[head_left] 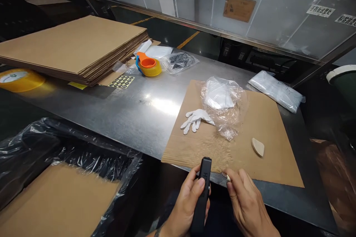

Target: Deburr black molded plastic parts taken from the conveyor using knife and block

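Note:
My left hand (187, 202) is wrapped round a long, slim black bar-shaped object (204, 189) with raised lettering on its face. It stands near upright at the table's front edge. To its right, my right hand (246, 200) is closed in a pinch on a small whitish piece (228, 178); its kind cannot be made out. Both hands are just in front of a flat cardboard sheet (200, 148). On that sheet lie a white glove (197, 119), a crumpled clear plastic bag (222, 98) and a beige wedge-shaped pad (258, 147).
A stack of cardboard sheets (75, 44) fills the table's left, with a yellow tape roll (20, 80) beside it. An orange tape dispenser (148, 64) and a label sheet (121, 82) are nearby. A plastic packet (276, 90) lies back right. A black-lined box (61, 192) stands lower left.

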{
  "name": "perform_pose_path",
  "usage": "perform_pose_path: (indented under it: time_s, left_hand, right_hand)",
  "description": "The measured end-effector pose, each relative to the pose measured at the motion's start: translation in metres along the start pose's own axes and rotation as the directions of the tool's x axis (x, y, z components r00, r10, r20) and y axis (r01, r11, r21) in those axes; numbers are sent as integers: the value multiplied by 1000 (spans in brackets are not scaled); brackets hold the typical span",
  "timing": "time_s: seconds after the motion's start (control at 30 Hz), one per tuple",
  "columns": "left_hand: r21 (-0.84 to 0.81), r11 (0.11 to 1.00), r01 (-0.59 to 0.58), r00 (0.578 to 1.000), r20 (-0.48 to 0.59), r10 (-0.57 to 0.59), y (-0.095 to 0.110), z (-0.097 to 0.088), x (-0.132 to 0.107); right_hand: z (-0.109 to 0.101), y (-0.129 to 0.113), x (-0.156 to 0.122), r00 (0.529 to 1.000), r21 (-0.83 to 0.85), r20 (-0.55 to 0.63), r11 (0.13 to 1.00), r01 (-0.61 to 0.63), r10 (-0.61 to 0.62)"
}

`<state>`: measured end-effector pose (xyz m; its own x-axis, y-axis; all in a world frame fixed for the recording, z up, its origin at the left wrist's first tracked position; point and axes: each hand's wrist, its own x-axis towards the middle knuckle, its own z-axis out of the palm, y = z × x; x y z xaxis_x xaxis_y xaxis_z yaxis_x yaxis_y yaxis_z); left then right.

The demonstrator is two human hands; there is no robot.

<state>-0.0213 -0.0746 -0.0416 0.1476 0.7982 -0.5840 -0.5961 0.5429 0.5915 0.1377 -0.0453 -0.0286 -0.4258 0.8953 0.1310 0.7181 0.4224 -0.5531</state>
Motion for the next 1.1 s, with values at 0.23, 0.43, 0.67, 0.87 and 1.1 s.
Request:
perform_pose_path:
  time_s: [0.23, 0.43, 0.67, 0.87, 1.1]
  left_hand:
    - [36, 999, 29, 1000, -7, -29, -4, -3, -4]
    - [45, 999, -9, 999, 49, 7, -11, -9, 3]
    - [48, 999, 10, 1000, 16, -11, -10, -9, 2]
    - [35, 999, 30, 999, 29, -31, -9, -8, 2]
    - [28, 995, 100, 995, -10, -100, -2, -1, -4]
  right_hand:
    - [-4, -4, -2, 998, -201, -7, 978, 61, -64]
    - [-2, -5, -1, 990, -244, -64, 964, 107, -125]
    - [1, -4, -2, 990, -277, -53, 955, 110, -129]
    - [0, -4, 0, 987, -286, -61, 950, 124, -147]
    - [0, -4, -2, 987, -304, -65, 945, 120, -146]
